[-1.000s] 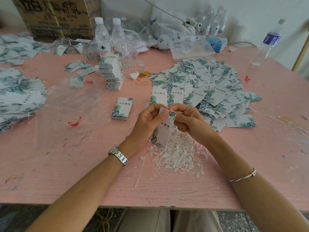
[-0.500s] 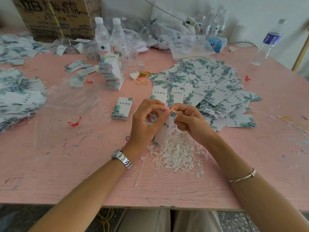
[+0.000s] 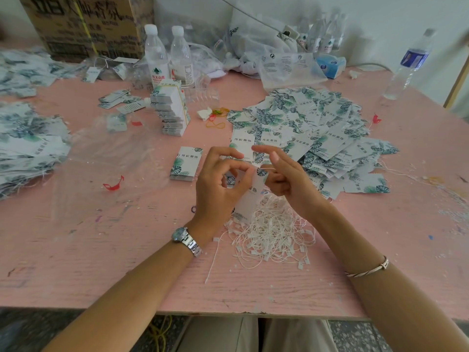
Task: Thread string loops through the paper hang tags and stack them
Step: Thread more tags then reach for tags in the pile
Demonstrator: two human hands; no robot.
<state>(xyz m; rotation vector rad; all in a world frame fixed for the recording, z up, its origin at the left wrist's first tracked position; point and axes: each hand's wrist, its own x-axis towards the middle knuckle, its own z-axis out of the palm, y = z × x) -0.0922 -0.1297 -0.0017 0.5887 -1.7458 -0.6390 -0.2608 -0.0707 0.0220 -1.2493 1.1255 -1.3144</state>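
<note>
Progress midway: threaded pile [image 3: 317, 138] big, stack [image 3: 184, 165] and strings [image 3: 274, 229] unused; left hand [image 3: 218, 184] grip clamped on 1 tag [image 3: 250, 199], right hand [image 3: 291, 181] grip unclear.

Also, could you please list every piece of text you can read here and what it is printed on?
"伟宸服饰": on the small tag stack and on near tags of the spread tag pile.
"服饰": the part showing on the held tag, pinched by the left hand.
Too blurred to read: print on the cardboard box, the bottle labels and the plastic bag.
</note>
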